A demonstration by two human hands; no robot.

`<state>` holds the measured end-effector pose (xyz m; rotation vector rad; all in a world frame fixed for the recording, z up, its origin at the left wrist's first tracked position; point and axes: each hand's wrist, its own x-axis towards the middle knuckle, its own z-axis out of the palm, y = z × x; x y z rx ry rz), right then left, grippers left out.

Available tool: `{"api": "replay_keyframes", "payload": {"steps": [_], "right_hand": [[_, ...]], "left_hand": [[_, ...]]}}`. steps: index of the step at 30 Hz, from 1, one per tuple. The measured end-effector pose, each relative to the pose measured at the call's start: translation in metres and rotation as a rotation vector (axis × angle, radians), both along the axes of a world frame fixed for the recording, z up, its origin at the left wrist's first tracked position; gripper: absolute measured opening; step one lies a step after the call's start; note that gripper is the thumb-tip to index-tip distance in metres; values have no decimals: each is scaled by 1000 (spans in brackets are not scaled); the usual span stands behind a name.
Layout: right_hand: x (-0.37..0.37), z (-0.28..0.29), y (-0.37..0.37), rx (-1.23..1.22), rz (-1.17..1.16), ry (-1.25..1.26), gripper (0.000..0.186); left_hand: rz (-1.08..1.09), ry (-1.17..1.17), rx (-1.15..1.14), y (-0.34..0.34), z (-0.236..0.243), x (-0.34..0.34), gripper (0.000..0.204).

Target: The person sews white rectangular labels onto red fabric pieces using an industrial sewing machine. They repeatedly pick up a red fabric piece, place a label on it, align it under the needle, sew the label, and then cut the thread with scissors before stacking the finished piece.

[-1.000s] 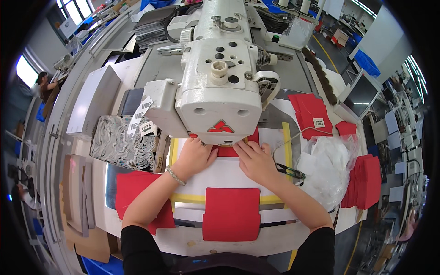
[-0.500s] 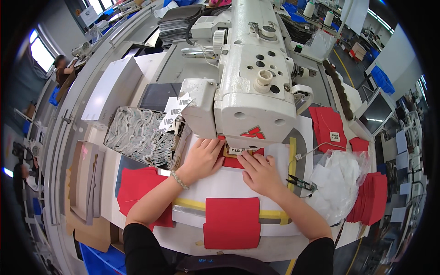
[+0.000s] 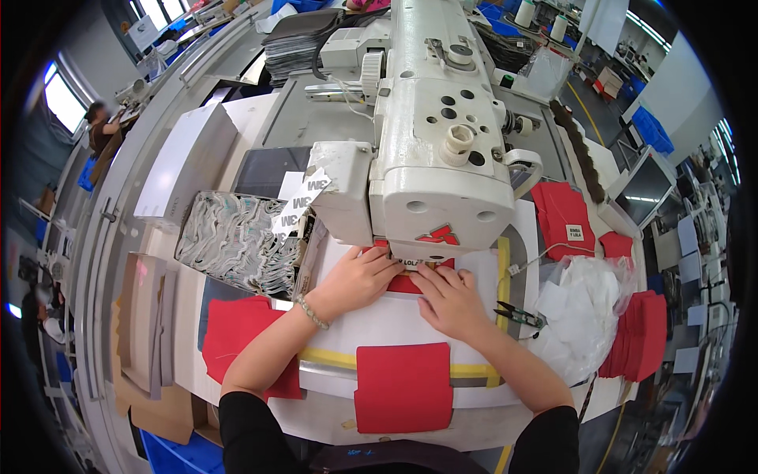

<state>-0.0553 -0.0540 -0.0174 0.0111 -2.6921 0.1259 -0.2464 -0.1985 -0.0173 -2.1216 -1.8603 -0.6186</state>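
Note:
A white sewing machine head overhangs a red piece with a small pale label on it, on a white sheet bordered by yellow tape. My left hand lies at the label's left, fingertips on the work. My right hand rests right of it, fingers stretched out onto the red piece at the label's lower edge. The needle area is hidden by the head. Another red panel lies flat between my forearms. Black snips lie right of my right hand.
Left are a box of pale folded strips, white cartons and red pieces. Right are a bag of white material, red stacks, more red pieces and a screen. A co-worker sits far left.
The whole view has shifted, with the machine further right in it. The label shows more below the head. My left hand's fingertips have moved rightward toward the label since half a second ago.

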Motion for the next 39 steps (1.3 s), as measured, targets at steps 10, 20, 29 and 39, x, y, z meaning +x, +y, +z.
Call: {"api": "replay_keyframes", "payload": {"steps": [10,20,29,39], "right_hand": [[-1,-2,-1,-25,-14,6,36],[0,-3,-2,-54,-18,18,32],[-1,-5,-4,-39,-29,39,26],[-4,-7,11,34,90,166,23]], "left_hand": [[51,-41,-144,3,-4,5,43],[59,69,-85,6,6,12,47],[85,70,-111,4,2,13,44],[126,50,-53,14,-7,3,37]]}}
